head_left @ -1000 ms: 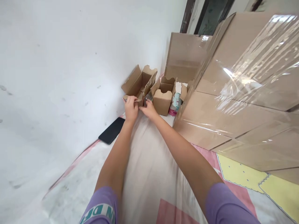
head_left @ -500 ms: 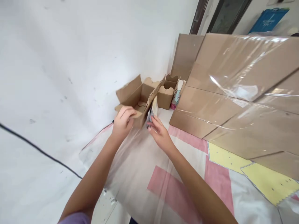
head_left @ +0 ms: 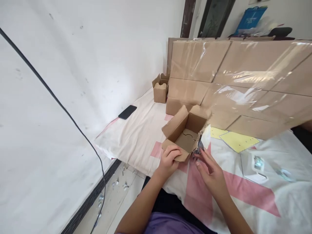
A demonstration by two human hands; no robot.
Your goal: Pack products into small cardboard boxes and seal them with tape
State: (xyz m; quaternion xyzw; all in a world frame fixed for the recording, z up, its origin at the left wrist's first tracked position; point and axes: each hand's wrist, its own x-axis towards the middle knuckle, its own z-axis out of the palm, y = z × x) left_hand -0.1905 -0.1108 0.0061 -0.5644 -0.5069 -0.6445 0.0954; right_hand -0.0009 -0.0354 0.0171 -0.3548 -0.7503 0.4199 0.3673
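Note:
An open small cardboard box (head_left: 187,139) is tilted in front of me, its flaps spread and its inside showing only bare cardboard. My left hand (head_left: 170,160) is closed on its near flap. On the right side of the box, my right hand (head_left: 211,170) has its fingers against a crumpled greyish piece (head_left: 198,148) and the box wall. What that piece is I cannot make out. The right edge of the box looks torn and rough.
Shrink-wrapped large cartons (head_left: 195,87) form a wall at the back right. Another small open box (head_left: 160,94) stands beside them. A black phone (head_left: 127,112) lies on the bedsheet (head_left: 136,143) by the wall. A white box (head_left: 254,167) rests at right; a black cable (head_left: 70,117) hangs at left.
Both hands have brought the box away from the wall corner, toward me and to the right. The phone has come into sight, and the view has turned to the right.

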